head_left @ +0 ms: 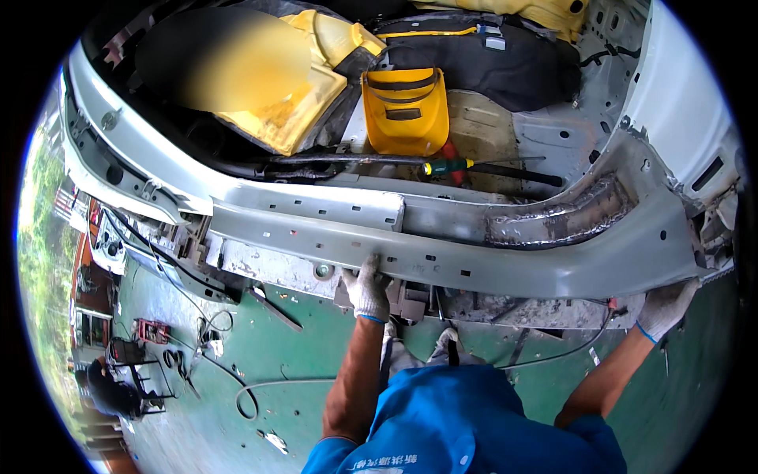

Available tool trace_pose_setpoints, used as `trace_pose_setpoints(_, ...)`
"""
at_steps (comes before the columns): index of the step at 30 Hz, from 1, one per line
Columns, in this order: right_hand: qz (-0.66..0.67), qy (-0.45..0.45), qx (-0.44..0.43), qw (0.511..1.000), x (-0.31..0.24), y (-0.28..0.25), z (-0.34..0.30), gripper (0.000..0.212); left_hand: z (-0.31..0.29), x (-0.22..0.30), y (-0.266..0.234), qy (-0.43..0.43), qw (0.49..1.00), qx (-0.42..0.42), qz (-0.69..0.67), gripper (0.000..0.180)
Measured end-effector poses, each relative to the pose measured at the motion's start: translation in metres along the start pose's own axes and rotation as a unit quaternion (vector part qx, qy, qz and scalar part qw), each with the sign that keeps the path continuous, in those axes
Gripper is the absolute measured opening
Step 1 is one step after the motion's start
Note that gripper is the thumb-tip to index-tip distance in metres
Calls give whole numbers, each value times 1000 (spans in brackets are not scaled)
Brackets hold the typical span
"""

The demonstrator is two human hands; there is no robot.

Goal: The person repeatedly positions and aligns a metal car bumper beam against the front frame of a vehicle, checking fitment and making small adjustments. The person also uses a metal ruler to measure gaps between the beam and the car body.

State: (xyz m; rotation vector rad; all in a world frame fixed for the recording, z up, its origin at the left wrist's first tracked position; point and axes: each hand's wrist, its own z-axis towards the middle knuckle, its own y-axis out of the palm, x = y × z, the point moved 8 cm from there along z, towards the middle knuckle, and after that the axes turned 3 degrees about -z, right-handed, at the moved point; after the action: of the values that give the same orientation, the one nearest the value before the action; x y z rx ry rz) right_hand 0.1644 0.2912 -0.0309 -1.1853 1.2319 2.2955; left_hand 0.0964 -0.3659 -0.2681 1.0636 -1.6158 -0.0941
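Sill, head view: long grey pressed-metal panel (513,271) lying along the pale car body (685,83)
Left hand (368,292): white-gloved, at its lower edge, grip unclear
Right hand (667,308): white-gloved, at its right end, grip unclear
Progress: panel apparently positioned; final fastening seemingly left

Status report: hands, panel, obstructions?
Left hand at lower edge of grey panel. Right hand at its right end. Yellow mask and screwdriver beyond panel, clear of both hands.

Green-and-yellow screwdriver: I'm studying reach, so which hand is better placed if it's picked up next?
Probably the left hand: it's at the grey panel's lower edge, nearer the screwdriver. The right hand is at the panel's right end, clearly farther away.
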Motion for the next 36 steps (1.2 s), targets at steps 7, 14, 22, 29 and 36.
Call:
trace_pose_setpoints(7, -2, -27, 17, 999, -8, 21, -11, 58, 8, 10, 16, 7, 999, 18, -51, 90)
trace_pose_setpoints(14, -17, -21, 42, 999, -9, 40, -26, 60, 15, 22, 21, 3, 998, 33, -54, 86)
trace_pose_setpoints(22, -24, -38, 66, 997, -17, 37, -25, 51, 19, 11, 2, -27, 997, 6, -75, 75)
trace_pose_setpoints(29, -24, -30, 102, 994, -17, 34, -29, 49, 17, 13, -7, -19, 998, -19, -58, 72)
trace_pose_setpoints(36, -19, -10, 119, 993, -19, 27, -29, 46, 7, 9, -26, 3, 999, -8, -51, 64)
